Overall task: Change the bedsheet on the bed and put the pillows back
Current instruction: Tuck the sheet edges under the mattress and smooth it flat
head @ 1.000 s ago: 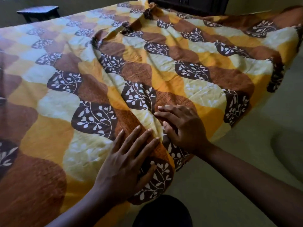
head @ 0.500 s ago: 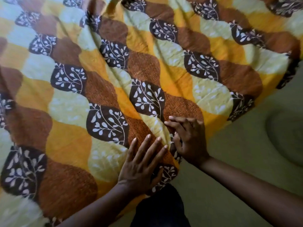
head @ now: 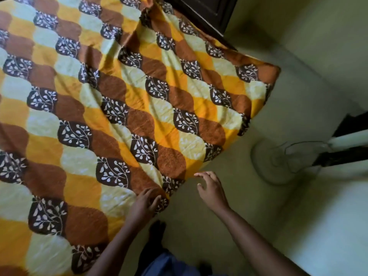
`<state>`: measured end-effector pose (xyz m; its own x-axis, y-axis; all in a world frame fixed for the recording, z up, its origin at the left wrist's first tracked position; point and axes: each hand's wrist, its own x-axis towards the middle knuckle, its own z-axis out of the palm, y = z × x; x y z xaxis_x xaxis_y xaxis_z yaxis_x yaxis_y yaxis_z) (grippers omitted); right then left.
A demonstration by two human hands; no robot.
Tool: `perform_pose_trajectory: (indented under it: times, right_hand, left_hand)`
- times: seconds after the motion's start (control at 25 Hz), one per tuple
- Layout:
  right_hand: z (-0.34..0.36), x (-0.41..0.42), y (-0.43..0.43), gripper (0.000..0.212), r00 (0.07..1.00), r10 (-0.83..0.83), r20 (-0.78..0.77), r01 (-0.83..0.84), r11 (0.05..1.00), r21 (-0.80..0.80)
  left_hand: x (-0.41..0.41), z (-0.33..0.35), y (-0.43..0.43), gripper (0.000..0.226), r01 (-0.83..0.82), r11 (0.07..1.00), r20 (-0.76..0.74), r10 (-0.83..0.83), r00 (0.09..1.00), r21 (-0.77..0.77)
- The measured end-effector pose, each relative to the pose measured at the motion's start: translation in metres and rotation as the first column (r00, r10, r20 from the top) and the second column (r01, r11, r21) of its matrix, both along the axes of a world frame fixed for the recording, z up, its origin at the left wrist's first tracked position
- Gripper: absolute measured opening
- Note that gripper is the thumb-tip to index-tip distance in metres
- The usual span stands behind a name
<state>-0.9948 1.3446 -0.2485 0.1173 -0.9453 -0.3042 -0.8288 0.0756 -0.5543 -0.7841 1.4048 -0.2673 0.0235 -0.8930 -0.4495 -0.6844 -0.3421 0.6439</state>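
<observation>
Fingers (head: 148, 194) of the left hand (head: 143, 205) lie relaxed on the near edge of the one leaf-patterned bedsheet (head: 123, 100), spread across the bed. The right hand (head: 213, 191) hovers just beside it, fingers apart, empty. Beyond, there's one floor fan (head: 278, 162).

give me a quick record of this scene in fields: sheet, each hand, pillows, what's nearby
sheet: patterned bedsheet in yellow, brown and cream, spread over the bed, with creases running across its middle
left hand: left hand rests with its fingers on the sheet's near edge
right hand: right hand is off the sheet, over the floor, fingers loosely spread, holding nothing
pillows: none in view
nearby: pale round object on the floor, possibly a fan; dark furniture at the bed's far end
</observation>
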Motion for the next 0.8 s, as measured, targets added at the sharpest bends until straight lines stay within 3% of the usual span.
perform_pose_trajectory:
  times: [0.12, 0.24, 0.6, 0.72, 0.8]
  right_hand:
    - [0.032, -0.074, -0.016, 0.032, 0.999, 0.029, -0.018, -0.028, 0.999, 0.045]
    - [0.052, -0.149, -0.057, 0.031, 1.0, 0.013, -0.004, -0.013, 1.0, 0.003]
    - [0.06, -0.296, -0.23, 0.04, 0.99, 0.14, 0.025, -0.14, 0.99, -0.019]
    - [0.032, -0.318, -0.27, 0.046, 0.995, 0.075, 0.059, -0.075, 0.997, 0.0]
    - [0.008, -0.325, -0.297, 0.048, 0.995, -0.017, 0.094, 0.017, 1.0, 0.004]
  left_hand:
    - [-0.055, 0.016, -0.023, 0.033, 0.021, 1.0, -0.151, -0.018, 0.988, 0.019]
    - [-0.125, 0.028, -0.064, 0.035, 0.043, 0.999, -0.19, -0.041, 0.981, 0.006]
    - [-0.297, 0.041, -0.122, 0.026, -0.317, 0.947, -0.348, 0.279, 0.895, -0.058]
    - [-0.328, 0.03, -0.168, 0.026, -0.448, 0.888, -0.364, 0.385, 0.848, -0.106]
    - [-0.344, 0.019, -0.21, 0.028, -0.458, 0.866, -0.312, 0.387, 0.868, -0.201]
